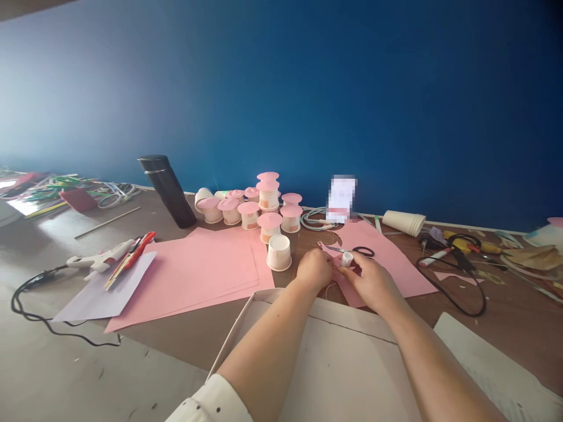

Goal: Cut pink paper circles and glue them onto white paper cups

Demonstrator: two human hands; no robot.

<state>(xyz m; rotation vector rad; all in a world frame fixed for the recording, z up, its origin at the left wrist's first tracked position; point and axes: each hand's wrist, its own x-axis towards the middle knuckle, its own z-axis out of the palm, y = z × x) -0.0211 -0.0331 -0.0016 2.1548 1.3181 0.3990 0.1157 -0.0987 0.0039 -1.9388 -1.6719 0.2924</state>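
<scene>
My left hand is curled, fingers closed, on a small piece of pink paper on the table. My right hand pinches a small white cap-like object against the same pink sheet. Black-handled scissors lie just beyond my fingers. One plain white paper cup stands upside down to the left of my left hand. Behind it is a cluster of several white cups topped with pink paper discs.
A stack of pink sheets lies left, with a glue gun, red cutters and a black cord. A black flask leans at the back. Stacked cups, cables and tools lie right. White cardboard lies under my arms.
</scene>
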